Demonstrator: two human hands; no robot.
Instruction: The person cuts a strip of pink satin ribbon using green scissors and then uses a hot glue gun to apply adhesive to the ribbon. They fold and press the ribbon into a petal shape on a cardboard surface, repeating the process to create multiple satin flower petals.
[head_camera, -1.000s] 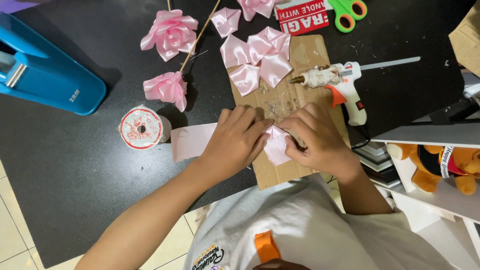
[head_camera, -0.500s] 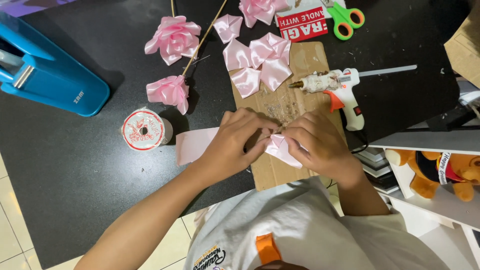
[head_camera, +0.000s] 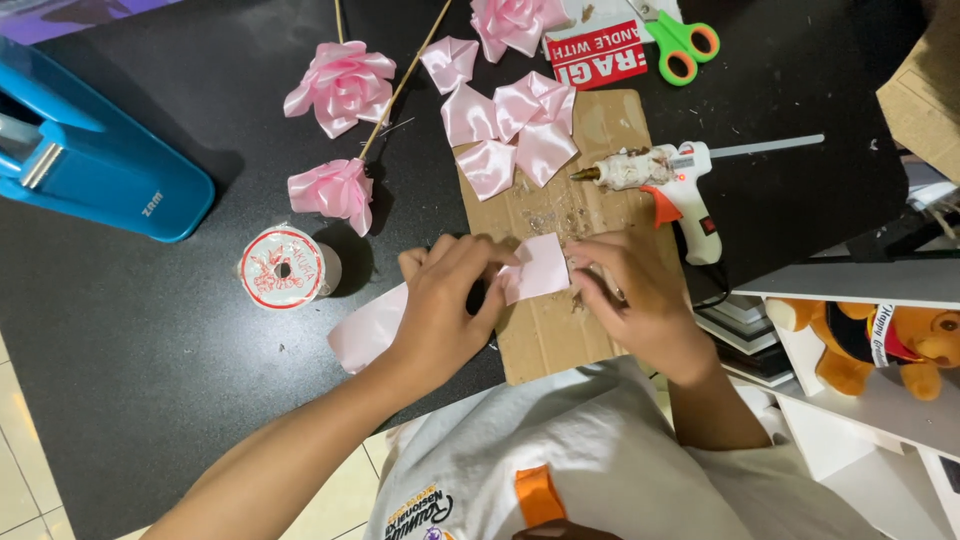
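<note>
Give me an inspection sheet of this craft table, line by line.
Surface: black tabletop, brown cardboard mat under the hands.
Job's things: square pink satin ribbon piece; folded pink petals; ribbon roses on sticks.
Clutter: white glue gun, green scissors, ribbon spool, blue tape dispenser.
Grippers: left hand and right hand pinch the ribbon piece.
Cables: black cord below the gun.
Surroundings: plush bear on white shelf.
</note>
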